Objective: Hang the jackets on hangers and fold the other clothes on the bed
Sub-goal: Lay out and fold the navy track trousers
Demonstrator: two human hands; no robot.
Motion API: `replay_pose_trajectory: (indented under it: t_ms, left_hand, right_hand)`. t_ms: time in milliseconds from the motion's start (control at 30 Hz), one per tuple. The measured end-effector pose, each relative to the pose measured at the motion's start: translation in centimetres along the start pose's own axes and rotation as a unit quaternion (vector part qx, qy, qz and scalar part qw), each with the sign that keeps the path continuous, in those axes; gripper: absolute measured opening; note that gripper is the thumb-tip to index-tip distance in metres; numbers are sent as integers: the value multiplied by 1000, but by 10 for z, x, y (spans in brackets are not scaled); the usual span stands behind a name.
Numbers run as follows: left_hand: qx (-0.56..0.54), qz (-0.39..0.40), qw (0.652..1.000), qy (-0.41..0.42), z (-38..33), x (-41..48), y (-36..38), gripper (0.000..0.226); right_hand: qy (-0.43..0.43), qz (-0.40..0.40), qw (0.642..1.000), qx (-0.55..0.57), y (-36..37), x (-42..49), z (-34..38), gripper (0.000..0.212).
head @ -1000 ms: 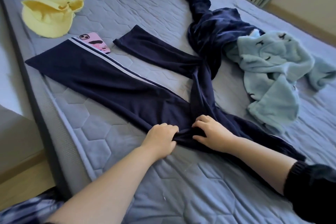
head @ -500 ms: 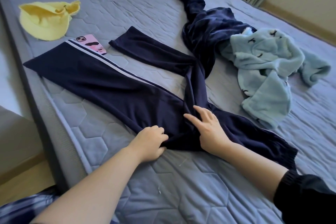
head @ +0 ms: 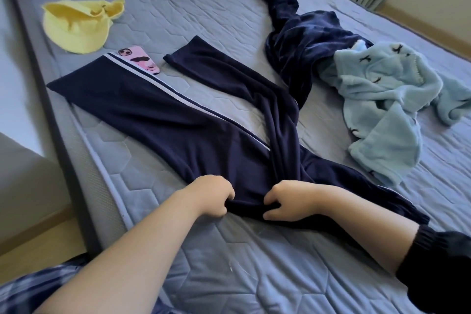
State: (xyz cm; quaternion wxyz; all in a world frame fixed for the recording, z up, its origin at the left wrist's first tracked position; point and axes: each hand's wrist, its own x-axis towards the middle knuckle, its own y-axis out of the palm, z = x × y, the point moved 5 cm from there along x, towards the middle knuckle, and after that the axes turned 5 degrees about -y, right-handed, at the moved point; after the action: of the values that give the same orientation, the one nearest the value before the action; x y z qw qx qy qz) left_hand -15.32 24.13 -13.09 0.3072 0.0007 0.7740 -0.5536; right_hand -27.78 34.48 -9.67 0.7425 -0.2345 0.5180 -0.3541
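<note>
Folding step: navy trousers point(head: 165, 120) lie spread on the bed point(head: 229, 257). The left hand point(head: 209, 195) and right hand point(head: 289, 202) sit close together, fingers point(head: 228, 190) curled and pinching fabric at the near edge. Both legs fan away beyond the fingers, one twisted across. Next move probably needs the twisted leg straightened onto the striped one. A blue fleece point(head: 377, 89), far right of the fingers, is unfolded.

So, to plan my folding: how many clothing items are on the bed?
4: navy striped trousers in front, dark velvet garment behind, light blue fleece right, yellow garment far left. Others may hide beneath the pile.
</note>
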Motion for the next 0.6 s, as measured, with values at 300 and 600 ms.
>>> replay_pose_trajectory:
  t_ms: [300, 600]
  left_hand:
    - [-298, 43, 940, -159, 28, -2, 17, 38]
    - [0, -157, 976, -153, 49, 3, 13, 77]
  right_hand:
    - [-10, 45, 999, 21, -5, 29, 12, 27]
    - [303, -357, 883, 7, -78, 51, -79, 51]
